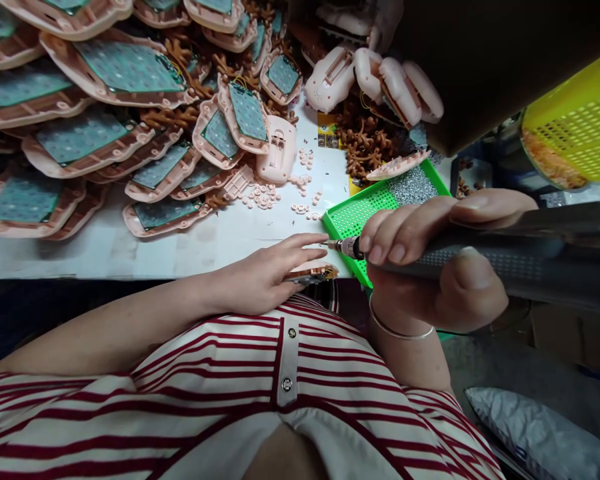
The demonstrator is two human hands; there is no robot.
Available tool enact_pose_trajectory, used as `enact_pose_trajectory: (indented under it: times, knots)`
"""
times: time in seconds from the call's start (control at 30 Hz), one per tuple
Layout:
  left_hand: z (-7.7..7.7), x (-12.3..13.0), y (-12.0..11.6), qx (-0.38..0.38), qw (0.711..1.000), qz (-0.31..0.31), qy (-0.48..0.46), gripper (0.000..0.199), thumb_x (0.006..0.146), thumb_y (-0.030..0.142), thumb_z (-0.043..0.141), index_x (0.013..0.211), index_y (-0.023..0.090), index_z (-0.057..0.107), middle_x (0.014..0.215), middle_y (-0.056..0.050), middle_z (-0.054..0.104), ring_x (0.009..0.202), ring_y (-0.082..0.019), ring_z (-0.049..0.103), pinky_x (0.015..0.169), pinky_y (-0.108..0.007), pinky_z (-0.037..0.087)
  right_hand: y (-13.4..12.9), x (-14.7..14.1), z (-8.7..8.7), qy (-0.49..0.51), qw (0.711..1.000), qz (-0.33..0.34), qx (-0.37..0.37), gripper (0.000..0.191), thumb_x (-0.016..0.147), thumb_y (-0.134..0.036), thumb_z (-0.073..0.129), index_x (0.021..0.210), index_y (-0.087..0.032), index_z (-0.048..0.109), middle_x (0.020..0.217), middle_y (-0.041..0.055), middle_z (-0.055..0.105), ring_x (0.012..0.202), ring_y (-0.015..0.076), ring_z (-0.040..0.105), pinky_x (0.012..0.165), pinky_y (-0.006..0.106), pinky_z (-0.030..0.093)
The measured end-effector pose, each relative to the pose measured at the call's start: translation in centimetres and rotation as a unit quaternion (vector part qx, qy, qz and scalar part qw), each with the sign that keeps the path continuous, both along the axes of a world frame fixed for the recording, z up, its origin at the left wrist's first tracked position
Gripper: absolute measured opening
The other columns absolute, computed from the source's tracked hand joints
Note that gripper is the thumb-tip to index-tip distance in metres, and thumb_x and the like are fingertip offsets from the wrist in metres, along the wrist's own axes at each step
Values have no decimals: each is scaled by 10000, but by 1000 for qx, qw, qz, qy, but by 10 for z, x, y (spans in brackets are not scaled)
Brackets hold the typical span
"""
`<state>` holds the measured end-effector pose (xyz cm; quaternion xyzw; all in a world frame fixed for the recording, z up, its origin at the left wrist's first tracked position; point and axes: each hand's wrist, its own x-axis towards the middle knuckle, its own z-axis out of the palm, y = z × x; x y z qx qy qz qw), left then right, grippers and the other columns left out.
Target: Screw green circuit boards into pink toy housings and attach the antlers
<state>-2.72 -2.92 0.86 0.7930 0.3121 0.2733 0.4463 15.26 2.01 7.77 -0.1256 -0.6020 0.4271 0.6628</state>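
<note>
Screwdriver (540,260): one, right fingers (411,233) | assembly (314,273): one, at left fingers (306,255) | tray (360,213): one

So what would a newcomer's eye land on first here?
Probably the big dark screwdriver in the right hand, looming at the picture's right. Then the heap of pink shells with green boards across the upper left, and the bright green basket beyond that hand, with small metal pieces in its far part.

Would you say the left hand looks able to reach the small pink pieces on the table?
Probably yes: the small pink pieces lie near the left hand, with nothing seen between.
</note>
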Motion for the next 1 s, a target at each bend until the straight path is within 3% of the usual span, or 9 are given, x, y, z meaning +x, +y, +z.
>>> enact_pose_trajectory:
  times: [0.17, 0.5, 0.7, 1.0]
  knots:
    - [1, 0, 2, 12, 1000, 9, -3, 488, 906, 92, 518, 1389, 161, 527, 1394, -154, 572, 1331, -221, 538, 1144, -384, 442, 2, 3, -2, -14, 999, -21, -31, 174, 751, -390, 752, 884, -329, 658, 454, -111, 445, 320, 106, 445, 333, 247, 441]
    - [6, 1, 2, -8, 999, -1, 48, 542, 861, 27, 491, 1392, 128, 525, 1418, -152, 545, 1339, -215, 520, 1156, -363, 426, -4, 0, -4, 6, 1000, -7, -7, 163, 803, -307, 710, 958, -274, 673, 519, -89, 466, 389, 105, 501, 376, 256, 462]
    - [10, 3, 0, -8, 998, 5, 59, 557, 854, 19, 480, 1395, 139, 529, 1410, -139, 551, 1341, -208, 521, 1160, -362, 427, -10, 4, -6, -58, 997, -19, -54, 232, 804, -440, 753, 969, -354, 614, 535, -95, 503, 398, 119, 496, 411, 279, 461]
    - [11, 5, 2, -35, 998, -2, 55, 552, 851, 38, 486, 1384, 163, 550, 1446, -131, 538, 1368, -212, 501, 1172, -379, 410, -4, 5, -16, -30, 999, -11, 8, 254, 815, -372, 749, 1039, -285, 667, 574, -81, 551, 405, 114, 522, 385, 280, 456]
